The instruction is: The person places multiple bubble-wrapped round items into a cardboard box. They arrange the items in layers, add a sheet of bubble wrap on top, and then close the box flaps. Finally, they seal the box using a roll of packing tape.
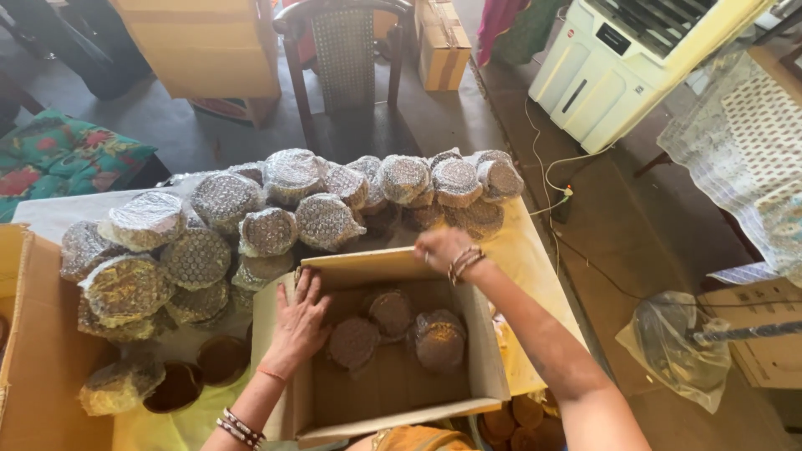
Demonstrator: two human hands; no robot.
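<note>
Down at the near middle of the scene, an open cardboard box [393, 392] sits on a surface covered with a yellow cloth [530, 259]. The left hand [299, 321] lies flat on the box's left wall, fingers spread and pointing toward the far side, palm pressed against the cardboard flap; red and white bangles circle its wrist. The right hand [441, 249] reaches across to the far right corner of the box, fingers curled at the far flap [368, 269]; whether it grips the flap or only touches it cannot be told, since the hand is blurred. Bangles show at that wrist too.

Inside the box lie four round discs wrapped in bubble wrap [393, 330], loosely clustered on the box floor toward its far half, touching or just beside one another. The near half of the box floor is bare cardboard.

On the far side of the box, a big heap of similar wrapped discs [292, 209] stretches from left to right across the surface, many stacked on edge or leaning against each other. At the near left, a few unwrapped dark brown discs [200, 372] lie beside the heap. A second cardboard carton [33, 367] stands at the left edge. Farther off, a chair [347, 50] stands on the floor, and a white air cooler [618, 58] stands at the far right.
</note>
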